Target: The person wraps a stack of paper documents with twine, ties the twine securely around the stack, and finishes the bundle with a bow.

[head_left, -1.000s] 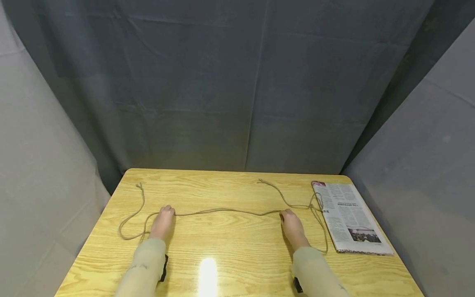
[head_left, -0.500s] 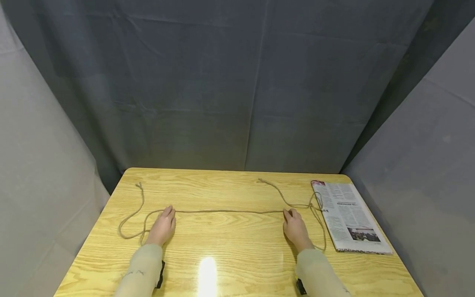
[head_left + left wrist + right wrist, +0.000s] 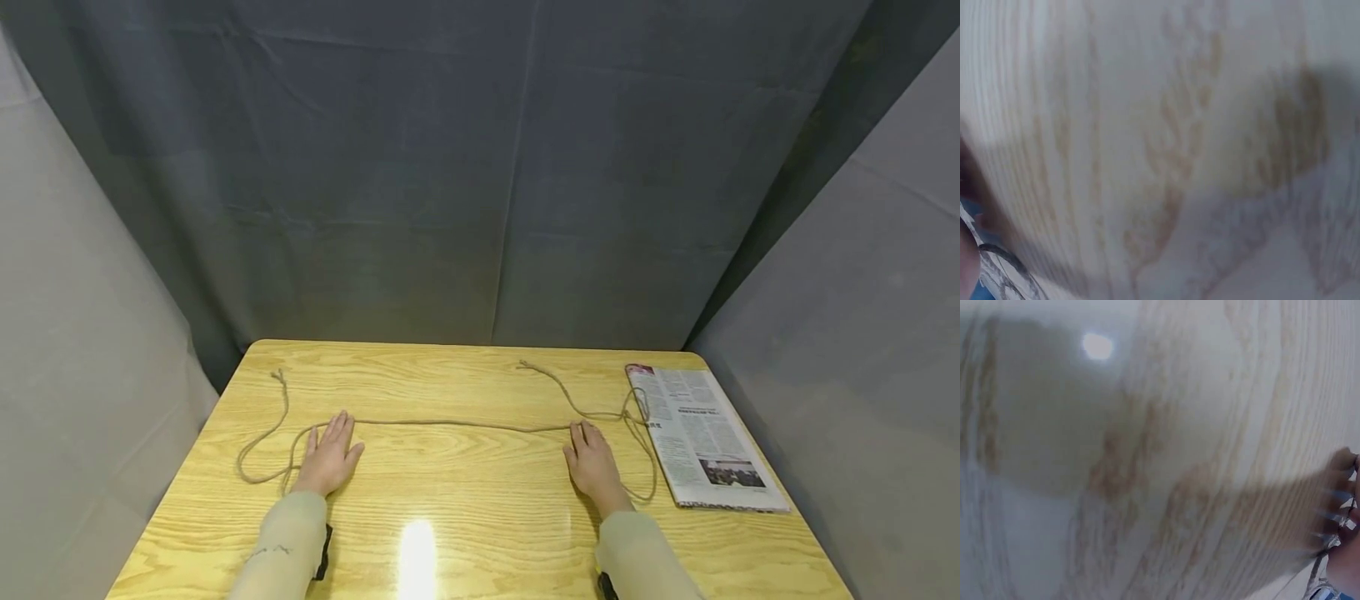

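Note:
A thin tan rope [image 3: 450, 422] stretches nearly straight across the table between both hands. Beyond the left hand it loops and curls up to a frayed end. Past the right hand it crosses itself, with another loose end toward the back. My left hand [image 3: 328, 458] lies palm down with straight fingers over the rope and the thumb spread out. Over the rope's other side, my right hand [image 3: 592, 467] also rests palm down, fingers extended. Each wrist view catches only part of its hand at the edge, the left hand [image 3: 967, 262] and the right hand [image 3: 1344, 565].
A folded newspaper [image 3: 708, 437] lies on the right side of the wooden table [image 3: 450, 383], and a rope loop overlaps its left edge. Grey curtains [image 3: 390, 208] stand behind the table, with pale cloth panels on both sides.
Both hands have gone from pinching the rope to lying flat with fingers straight and thumbs spread. The middle stretch of rope, wavy before, is now straighter.

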`<state>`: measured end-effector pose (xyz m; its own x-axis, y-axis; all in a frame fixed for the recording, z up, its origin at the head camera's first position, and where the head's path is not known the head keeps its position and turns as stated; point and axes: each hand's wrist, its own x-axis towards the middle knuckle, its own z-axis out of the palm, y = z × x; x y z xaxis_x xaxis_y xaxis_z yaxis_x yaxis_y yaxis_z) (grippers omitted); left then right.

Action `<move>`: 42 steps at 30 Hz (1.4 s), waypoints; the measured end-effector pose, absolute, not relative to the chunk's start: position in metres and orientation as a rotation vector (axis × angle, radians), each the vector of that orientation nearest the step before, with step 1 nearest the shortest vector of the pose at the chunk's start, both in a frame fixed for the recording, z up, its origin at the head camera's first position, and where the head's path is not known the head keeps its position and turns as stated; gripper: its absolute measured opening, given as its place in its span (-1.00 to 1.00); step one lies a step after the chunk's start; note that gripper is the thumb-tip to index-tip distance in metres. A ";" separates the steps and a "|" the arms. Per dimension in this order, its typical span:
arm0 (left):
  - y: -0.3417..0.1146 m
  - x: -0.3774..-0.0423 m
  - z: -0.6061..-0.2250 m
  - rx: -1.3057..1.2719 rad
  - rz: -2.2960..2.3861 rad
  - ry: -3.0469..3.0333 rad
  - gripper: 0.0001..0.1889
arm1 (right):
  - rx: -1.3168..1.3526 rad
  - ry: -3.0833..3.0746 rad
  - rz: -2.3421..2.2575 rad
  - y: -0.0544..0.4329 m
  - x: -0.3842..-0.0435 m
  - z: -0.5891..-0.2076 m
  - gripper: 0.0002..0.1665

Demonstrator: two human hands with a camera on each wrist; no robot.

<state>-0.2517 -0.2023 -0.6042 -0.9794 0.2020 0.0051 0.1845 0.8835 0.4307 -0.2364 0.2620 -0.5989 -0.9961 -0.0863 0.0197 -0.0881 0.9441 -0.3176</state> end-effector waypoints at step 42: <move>0.124 -0.211 -0.559 1.097 0.747 2.713 -0.73 | -0.650 -2.530 0.797 0.435 -0.136 -0.575 -0.76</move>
